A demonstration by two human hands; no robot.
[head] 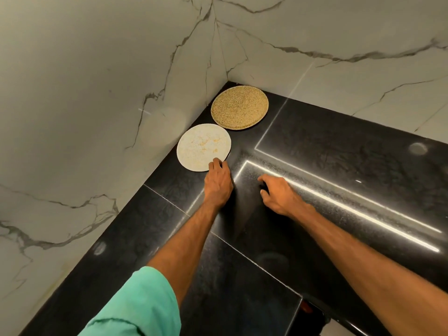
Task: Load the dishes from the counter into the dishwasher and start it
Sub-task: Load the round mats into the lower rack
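Green sleeve [135,304]: covering the left upper arm at the bottom of the view, with the bare forearm stretching toward the corner.

Left hand [218,183]: fingers lying fairly straight, tips touching the near rim of the white plate [201,146]. It is gripping nothing, probably because a flat plate needs sliding or tipping before fingers can get under it.

White plate: lying flat on the black counter [339,166], just beside the marble wall [97,93], and carrying yellowish smears.

Speckled tan plate [239,107]: lying flat deeper in the corner, just beside the white one, well clear of both hands.

Right hand [278,195]: hovering over or resting on the counter near the left hand, which of the two I cannot tell. Its fingers are loosely bent and holding nothing, and it seems to be waiting to take the plate's other edge.

Dishwasher: not showing in view.
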